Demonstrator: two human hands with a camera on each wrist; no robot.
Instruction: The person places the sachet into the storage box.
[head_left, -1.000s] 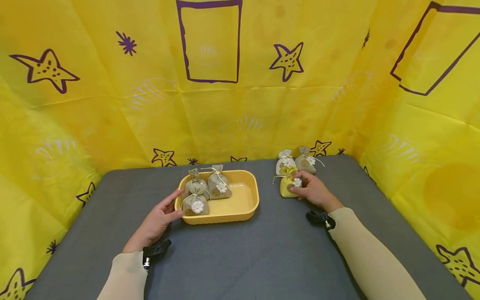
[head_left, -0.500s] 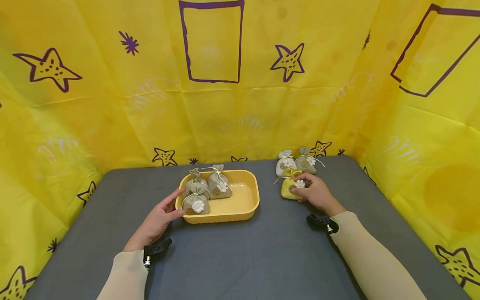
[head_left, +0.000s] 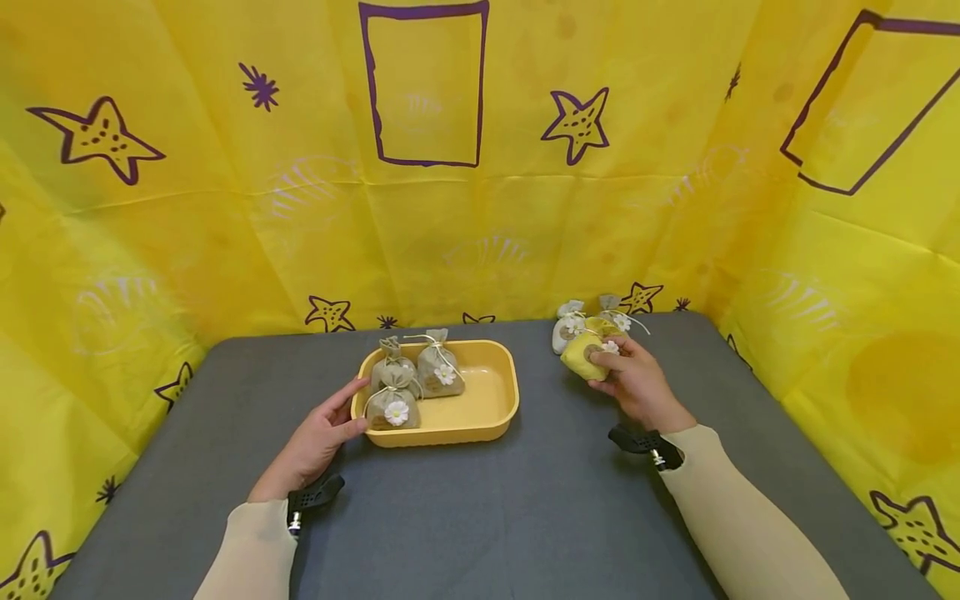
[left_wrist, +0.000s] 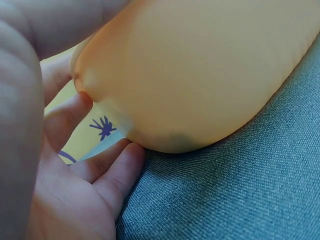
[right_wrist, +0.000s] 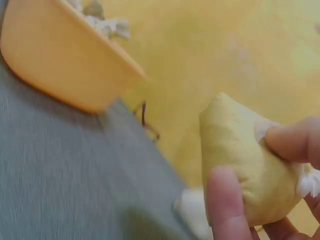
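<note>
In the head view my left hand (head_left: 322, 435) holds the left end of a yellow rectangular tray (head_left: 480, 433), its thumb near the front corner. The left wrist view shows several fingertips against the tray's outer wall (left_wrist: 200, 75). Inside the tray, at its left, stand three grey-green drawstring sachets (head_left: 438, 371), each tied with cord; white flowers show on them. My right hand (head_left: 637, 383) pinches a yellow sachet (head_left: 579, 357) between thumb and fingers, tilted and raised off the table. The right wrist view shows the yellow sachet (right_wrist: 245, 155) close up, with table visible below it.
Behind the yellow sachet, a white sachet (head_left: 562, 333) and a grey-green sachet (head_left: 609, 303) stand near the back edge, partly hidden. Grey cloth covers the table (head_left: 480, 517). A yellow printed curtain (head_left: 495, 208) rises behind and at both sides.
The yellow sachet has come up off the table and tipped over in my right hand, its tied top now pointing back and right. My left hand and the tray stay put.
</note>
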